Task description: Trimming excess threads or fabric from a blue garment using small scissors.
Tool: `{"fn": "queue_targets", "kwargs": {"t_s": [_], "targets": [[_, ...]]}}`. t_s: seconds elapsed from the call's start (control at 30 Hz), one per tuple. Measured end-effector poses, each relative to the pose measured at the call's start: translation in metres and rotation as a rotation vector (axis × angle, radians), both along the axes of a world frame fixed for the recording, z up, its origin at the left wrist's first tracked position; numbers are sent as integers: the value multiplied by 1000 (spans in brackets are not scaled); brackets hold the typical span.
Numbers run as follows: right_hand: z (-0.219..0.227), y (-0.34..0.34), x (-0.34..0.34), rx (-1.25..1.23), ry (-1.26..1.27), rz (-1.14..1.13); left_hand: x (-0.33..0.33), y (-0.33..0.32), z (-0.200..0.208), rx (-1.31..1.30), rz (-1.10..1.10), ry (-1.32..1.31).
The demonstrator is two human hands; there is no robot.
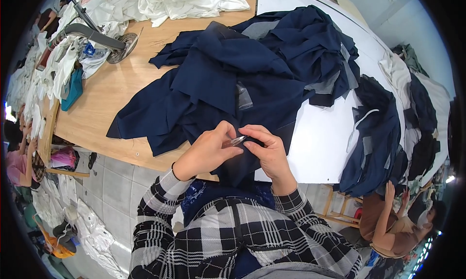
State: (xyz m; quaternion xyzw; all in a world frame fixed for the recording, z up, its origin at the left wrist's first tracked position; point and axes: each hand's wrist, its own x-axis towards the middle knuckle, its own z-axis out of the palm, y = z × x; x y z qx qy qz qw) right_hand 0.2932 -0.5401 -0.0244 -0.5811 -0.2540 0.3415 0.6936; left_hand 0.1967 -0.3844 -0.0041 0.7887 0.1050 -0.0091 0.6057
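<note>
Fiddly fingertip stage, I reckon: left hand (208, 145) pinches a small silvery tool (234, 141) over navy cloth (194, 80) by the bench (97, 114)'s near edge. Right hand (272, 155) curls at its tip, can't tell if gripping. Next move probably wants steadiness.

The left grip (206, 149) held a small shiny object (235, 141), the right grip (273, 155) curled close beside it, over navy cloth (208, 92) heaped across the worktop (97, 106); white fabric (194, 3) lay beyond.
</note>
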Motion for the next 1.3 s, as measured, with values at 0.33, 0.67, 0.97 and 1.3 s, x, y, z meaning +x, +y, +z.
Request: {"fn": "queue_targets", "kwargs": {"t_s": [0.33,0.67,0.97,1.3], "targets": [[-5,-3,2,-13,-76,36,1,0,3,31,-14,31],[-2,-4,-2,106,207,-157,3,-8,-6,-355,173,12],[-7,-11,2,185,466,-205,3,-5,-7,-585,126,162],[-2,-11,-1,89,277,-173,4,-7,-5,-534,163,108]]}}
